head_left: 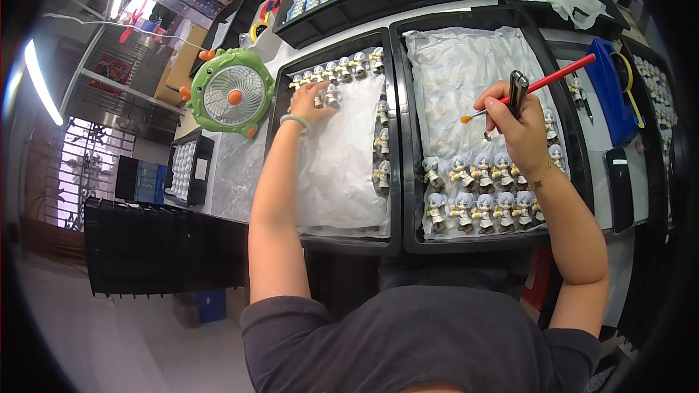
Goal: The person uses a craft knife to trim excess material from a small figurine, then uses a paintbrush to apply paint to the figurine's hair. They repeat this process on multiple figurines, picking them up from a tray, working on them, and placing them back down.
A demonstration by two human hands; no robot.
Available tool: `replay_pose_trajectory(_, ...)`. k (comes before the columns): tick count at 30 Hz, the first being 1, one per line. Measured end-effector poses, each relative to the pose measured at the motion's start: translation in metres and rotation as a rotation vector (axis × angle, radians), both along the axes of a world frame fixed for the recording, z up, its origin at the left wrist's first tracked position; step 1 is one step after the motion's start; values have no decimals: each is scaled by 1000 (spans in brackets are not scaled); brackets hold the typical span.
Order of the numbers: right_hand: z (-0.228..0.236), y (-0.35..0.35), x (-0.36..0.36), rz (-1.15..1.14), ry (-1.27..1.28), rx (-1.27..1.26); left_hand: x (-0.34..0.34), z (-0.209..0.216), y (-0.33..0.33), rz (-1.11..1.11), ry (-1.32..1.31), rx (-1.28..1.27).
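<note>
At the far edge of the left tray point(397, 138), left hand point(309, 102) stretched out, fingertips pinched on a figurine point(331, 94) just under the row of figurines point(338, 69) lining that edge. Figurine upright or nearly so, long axis roughly toward the far rim; cannot tell whether lifted or resting on the white sheet point(342, 160). More figurines in a column point(382, 145) down the tray's right side; broad bare sheet between hand and near edge, so open room lies back toward the body.

Over the right tray point(575, 138), right hand point(520, 131) raised, fingers closed around a red brush point(542, 86) and a dark clip-like tool point(518, 91). Brush slanting from far right down to its orange tip at the left, above crumpled plastic. Two rows of blue-haired figurines point(480, 196) below the wrist near the tray's near edge. Left hand plainly the nearer to the pinched figurine; right hand well apart from it. Green fan point(231, 94) just beyond the left tray's left edge.
</note>
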State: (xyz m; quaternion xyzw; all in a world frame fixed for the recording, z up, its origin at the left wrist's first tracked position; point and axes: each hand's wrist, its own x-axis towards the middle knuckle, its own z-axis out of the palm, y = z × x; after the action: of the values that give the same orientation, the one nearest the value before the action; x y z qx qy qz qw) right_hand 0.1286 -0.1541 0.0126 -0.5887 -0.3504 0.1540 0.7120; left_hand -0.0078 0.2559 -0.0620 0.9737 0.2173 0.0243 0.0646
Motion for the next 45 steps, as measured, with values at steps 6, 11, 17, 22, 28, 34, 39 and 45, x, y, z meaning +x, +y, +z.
replay_pose_trajectory(6, -4, -3, -16, 103, 1, -118, 22, 19, -23, 119, 315, 175)
replay_pose_trajectory(11, 1, 0, -31, 490, -235, -194, 63, 60, -111, -385, -264, -54)
replay_pose_trajectory(17, 6, -3, -24, 536, -296, -191, 144, 29, -278, -753, -193, -379)
replay_pose_trajectory(22, -4, -8, -17, 201, -173, -17, 172, -3, -355, -407, -26, -231)
replay_pose_trajectory(28, 4, -7, -13, 414, -80, 65, 165, -13, -300, -398, -254, -628)
replay_pose_trajectory(34, 10, -13, -19, 490, -62, -40, 124, 29, -245, -377, -138, -774)
replay_pose_trajectory(39, 5, -5, -20, 370, -126, -105, 110, 27, -242, -199, -264, -1343)
replay_pose_trajectory(45, 22, -17, 7, -114, 193, 184, 62, 85, -248, -99, -308, -1719)
